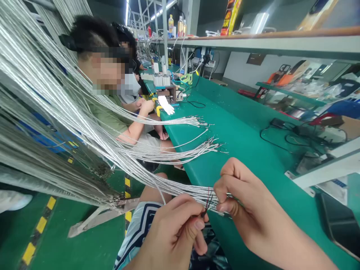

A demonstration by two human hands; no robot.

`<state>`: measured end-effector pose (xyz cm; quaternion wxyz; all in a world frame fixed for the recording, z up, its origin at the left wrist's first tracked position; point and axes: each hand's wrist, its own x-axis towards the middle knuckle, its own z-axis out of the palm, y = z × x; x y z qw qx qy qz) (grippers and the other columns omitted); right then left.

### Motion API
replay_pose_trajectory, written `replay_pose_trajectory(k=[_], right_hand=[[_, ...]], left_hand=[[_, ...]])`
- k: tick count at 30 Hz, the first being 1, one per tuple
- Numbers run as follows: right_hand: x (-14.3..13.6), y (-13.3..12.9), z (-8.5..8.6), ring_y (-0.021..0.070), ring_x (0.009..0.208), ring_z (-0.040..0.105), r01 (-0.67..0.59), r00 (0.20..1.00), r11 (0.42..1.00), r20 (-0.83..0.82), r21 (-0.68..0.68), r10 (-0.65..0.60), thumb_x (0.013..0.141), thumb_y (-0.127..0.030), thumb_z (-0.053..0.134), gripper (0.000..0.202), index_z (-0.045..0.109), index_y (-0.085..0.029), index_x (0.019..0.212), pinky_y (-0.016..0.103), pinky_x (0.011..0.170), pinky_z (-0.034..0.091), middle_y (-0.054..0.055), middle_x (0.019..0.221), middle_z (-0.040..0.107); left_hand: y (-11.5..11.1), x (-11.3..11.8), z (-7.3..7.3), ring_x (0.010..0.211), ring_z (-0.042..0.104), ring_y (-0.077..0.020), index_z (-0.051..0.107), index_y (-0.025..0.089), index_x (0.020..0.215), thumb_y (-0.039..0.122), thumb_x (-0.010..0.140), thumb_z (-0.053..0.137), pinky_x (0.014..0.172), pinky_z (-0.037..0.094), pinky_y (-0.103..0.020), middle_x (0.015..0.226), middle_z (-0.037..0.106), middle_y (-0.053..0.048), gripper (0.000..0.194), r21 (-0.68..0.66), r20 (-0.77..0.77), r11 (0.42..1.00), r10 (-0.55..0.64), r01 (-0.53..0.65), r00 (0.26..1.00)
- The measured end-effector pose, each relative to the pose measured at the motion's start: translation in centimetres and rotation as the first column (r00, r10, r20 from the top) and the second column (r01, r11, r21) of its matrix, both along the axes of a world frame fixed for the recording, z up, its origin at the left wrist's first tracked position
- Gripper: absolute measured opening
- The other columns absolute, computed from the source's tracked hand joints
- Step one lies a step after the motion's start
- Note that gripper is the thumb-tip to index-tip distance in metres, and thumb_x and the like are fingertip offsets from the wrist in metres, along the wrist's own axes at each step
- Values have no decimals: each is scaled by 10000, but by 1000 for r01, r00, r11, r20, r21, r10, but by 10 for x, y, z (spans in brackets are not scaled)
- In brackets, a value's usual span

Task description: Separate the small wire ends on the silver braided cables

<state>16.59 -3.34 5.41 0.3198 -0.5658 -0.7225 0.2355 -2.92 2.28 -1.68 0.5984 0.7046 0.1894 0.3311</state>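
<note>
Between the thumb and fingers of my left hand [180, 227] is the end of a cable, its thin red and black wires [208, 202] fanning upward. My right hand [239, 198] is just to the right, thumb and index finger pinched together near those wires; whatever lies between its fingertips is too small to make out. Behind both hands a bundle of white braided cables [180, 187] runs in from the upper left onto the green table [244, 131]. Two more cable bundles [194, 150] lie farther back, with dark stripped ends over the tabletop.
A co-worker [107, 93] sits at the left beside hanging cables [42, 75]. A small machine [165, 88] and a white glove [165, 105] are farther along the table. A black phone [340, 221] lies at the right, near a metal bracket [326, 168]. A shelf [267, 42] crosses above.
</note>
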Motion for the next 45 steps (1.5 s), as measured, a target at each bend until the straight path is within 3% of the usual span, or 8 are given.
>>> replay_pose_trajectory(k=[7,12,15,19,26,31,38,45], right_hand=[[9,5,6,166,800,456,-22,997,997,76,67,17,794,72,549,298,507,-220,836,286,585,320,4,893,435],[28,9,9,170,730,446,199,978,946,-108,257,-177,968,-169,609,158,548,-232,837,309,602,329,1,832,469],[26,12,5,177,757,500,248,956,965,-186,88,-229,975,-240,644,65,587,-267,991,295,601,383,8,891,538],[6,20,-7,163,762,540,95,959,969,-238,-229,-151,967,-258,659,30,637,-276,977,274,597,406,-6,895,595],[-9,29,-21,156,772,568,57,922,947,-347,-318,-172,946,-203,655,152,620,-223,799,277,623,406,-12,835,594],[-12,26,-23,152,763,581,52,909,953,-381,-297,-168,935,-217,669,93,629,-219,851,275,613,400,-4,876,603],[-19,28,-29,148,685,574,9,875,941,-453,-339,-172,968,-221,621,157,592,-199,814,277,599,408,-5,781,592],[-24,33,-37,154,731,531,130,805,981,-562,-148,-191,953,-285,684,200,612,-190,792,275,617,398,15,837,580]], left_hand=[[2,-2,-4,704,667,-213,628,205,726,328,1047,503,711,518,-298,579,702,-48,365,2,-34,999,34,-34,999],[12,-2,-6,521,643,-167,638,178,804,391,1041,509,542,437,-246,579,694,-43,343,-332,-37,941,-89,72,995],[16,1,-9,464,610,-134,629,159,833,455,1024,532,516,386,-206,521,665,-28,365,-484,4,868,-120,107,993],[17,4,-20,428,588,-120,636,151,869,520,986,582,484,380,-182,515,674,-27,391,-621,49,767,-165,160,985],[19,2,-23,436,614,-101,646,149,868,547,974,605,513,344,-170,517,671,-13,414,-668,85,714,-206,210,975],[20,2,-14,405,566,-78,640,143,828,607,914,662,494,310,-167,486,661,-13,472,-679,109,699,-204,223,973],[17,0,-23,417,605,-95,635,148,836,562,939,653,471,330,-151,507,653,-8,427,-693,139,686,-172,220,975],[14,0,-16,359,527,-58,645,138,812,515,932,681,388,233,-129,464,511,47,398,-739,222,624,-132,255,966]])
